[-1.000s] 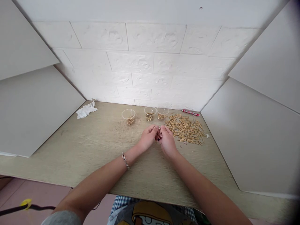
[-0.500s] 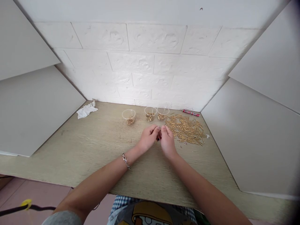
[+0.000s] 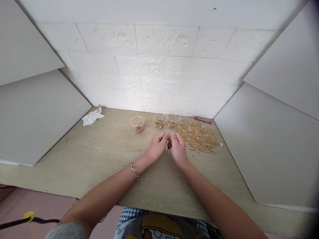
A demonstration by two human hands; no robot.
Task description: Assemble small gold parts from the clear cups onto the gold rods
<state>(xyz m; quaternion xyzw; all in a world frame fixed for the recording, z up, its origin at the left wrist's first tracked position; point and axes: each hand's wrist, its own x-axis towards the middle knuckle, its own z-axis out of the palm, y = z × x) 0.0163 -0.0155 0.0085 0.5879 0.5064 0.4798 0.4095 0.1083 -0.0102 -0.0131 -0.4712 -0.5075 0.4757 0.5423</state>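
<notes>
My left hand and my right hand meet over the middle of the wooden table. Their fingertips are pinched together on a small thin gold piece held between them; its exact shape is too small to make out. A silver bracelet sits on my left wrist. A spread pile of gold tubes lies just to the right of my hands. Three small clear cups hold gold parts behind my hands: one on the left, one in the middle, one on the right.
A crumpled white tissue lies at the back left of the table. A red pen-like stick rests near the back wall. White panels stand on both sides, and a white brick wall closes the back.
My hands have stayed pinched together and shifted only slightly. Nothing else on the table has moved.
</notes>
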